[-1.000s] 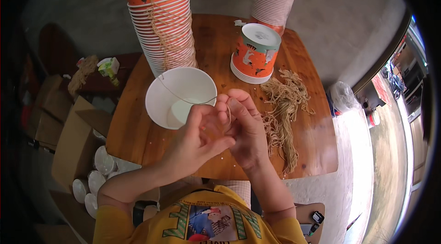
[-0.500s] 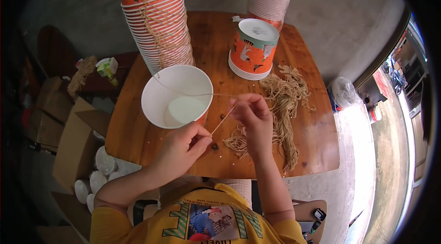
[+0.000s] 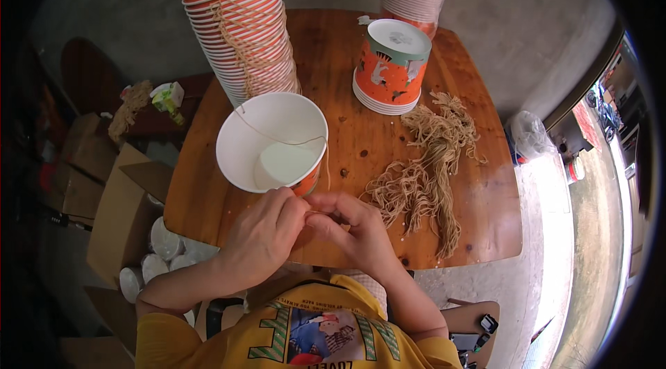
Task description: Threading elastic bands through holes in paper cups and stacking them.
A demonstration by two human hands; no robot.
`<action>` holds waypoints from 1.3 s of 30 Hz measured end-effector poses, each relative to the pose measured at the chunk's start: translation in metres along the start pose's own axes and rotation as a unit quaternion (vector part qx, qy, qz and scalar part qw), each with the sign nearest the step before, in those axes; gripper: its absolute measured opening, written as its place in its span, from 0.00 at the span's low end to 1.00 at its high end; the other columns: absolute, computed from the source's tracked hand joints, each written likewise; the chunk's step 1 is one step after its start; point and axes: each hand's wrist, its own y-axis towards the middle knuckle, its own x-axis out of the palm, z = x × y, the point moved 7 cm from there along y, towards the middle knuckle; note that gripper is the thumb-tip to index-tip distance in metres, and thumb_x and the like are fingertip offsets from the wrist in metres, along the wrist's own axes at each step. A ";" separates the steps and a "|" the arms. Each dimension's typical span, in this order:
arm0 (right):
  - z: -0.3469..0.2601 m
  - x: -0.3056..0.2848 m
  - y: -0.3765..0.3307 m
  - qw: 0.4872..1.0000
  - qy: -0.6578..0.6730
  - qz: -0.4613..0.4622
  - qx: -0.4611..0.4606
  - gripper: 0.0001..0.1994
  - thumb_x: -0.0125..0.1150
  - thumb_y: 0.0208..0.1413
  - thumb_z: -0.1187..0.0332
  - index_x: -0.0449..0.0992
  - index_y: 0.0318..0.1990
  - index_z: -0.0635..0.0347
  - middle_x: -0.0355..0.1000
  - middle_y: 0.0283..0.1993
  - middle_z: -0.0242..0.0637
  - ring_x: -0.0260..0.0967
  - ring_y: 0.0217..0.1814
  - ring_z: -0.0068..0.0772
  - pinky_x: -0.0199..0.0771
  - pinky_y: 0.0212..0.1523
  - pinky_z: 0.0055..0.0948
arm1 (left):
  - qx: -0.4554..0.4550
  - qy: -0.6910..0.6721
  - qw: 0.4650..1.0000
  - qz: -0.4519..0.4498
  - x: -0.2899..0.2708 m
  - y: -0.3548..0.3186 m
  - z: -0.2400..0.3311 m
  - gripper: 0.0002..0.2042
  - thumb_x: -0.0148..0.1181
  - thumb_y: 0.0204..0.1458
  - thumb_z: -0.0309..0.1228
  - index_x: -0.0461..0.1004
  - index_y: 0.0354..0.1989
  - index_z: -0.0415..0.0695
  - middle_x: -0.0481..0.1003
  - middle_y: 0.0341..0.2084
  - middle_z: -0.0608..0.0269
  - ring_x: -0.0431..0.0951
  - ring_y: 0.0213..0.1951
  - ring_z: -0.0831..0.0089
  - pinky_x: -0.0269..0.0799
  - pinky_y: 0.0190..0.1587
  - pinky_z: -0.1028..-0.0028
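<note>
Wooden worktop point(image 3: 361, 147) carries my white-lined orange paper cup point(image 3: 272, 143), close before both hands. My left hand point(image 3: 260, 237) and right hand point(image 3: 350, 227) meet fingertip to fingertip, each grip pinched on thin tan string point(image 3: 277, 138) that crosses the cup's mouth. Loose tan strings point(image 3: 430, 168) lie to the right.

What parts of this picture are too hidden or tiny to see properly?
- Head view: where the thin string across the open paper cup ends; the left hand and right hand cover it.
- The fingertips, pressed together, hide whatever they pinch.
- The tall cup stack is cut off by the top edge, so its height is unknown.
- Small things at the lower right by the floor are too tiny to name.
</note>
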 end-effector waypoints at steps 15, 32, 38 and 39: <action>0.024 -0.013 0.009 0.987 -0.051 0.151 0.001 0.05 0.60 0.57 0.74 0.71 0.30 0.62 0.66 0.21 0.21 0.59 0.22 0.09 0.61 0.23 0.15 | -0.029 -0.006 0.996 0.089 -0.022 0.016 -0.025 0.10 0.62 0.48 0.22 0.68 0.37 0.40 0.69 0.32 0.56 0.74 0.35 0.59 0.71 0.38 0.64; 0.022 -0.004 0.025 0.970 -0.168 0.175 -0.006 0.06 0.62 0.52 0.71 0.70 0.33 0.60 0.71 0.23 0.39 0.70 0.22 0.36 0.72 0.27 0.32 | -0.153 -0.137 0.979 -0.016 0.001 0.015 -0.048 0.13 0.57 0.53 0.20 0.71 0.47 0.41 0.69 0.31 0.59 0.74 0.33 0.70 0.76 0.39 0.71; 0.022 -0.002 0.031 0.972 -0.159 0.172 -0.015 0.06 0.62 0.53 0.70 0.71 0.33 0.60 0.72 0.25 0.40 0.72 0.24 0.38 0.72 0.28 0.32 | -0.195 -0.182 0.963 -0.042 0.003 0.018 -0.061 0.11 0.52 0.58 0.22 0.71 0.49 0.41 0.71 0.29 0.60 0.73 0.31 0.73 0.73 0.39 0.75; 0.022 -0.001 0.032 0.973 -0.155 0.169 -0.015 0.06 0.62 0.54 0.70 0.71 0.33 0.61 0.73 0.26 0.41 0.73 0.25 0.38 0.73 0.28 0.32 | -0.195 -0.182 0.963 -0.041 0.001 0.022 -0.065 0.11 0.52 0.58 0.22 0.71 0.49 0.41 0.71 0.29 0.60 0.73 0.31 0.73 0.73 0.39 0.75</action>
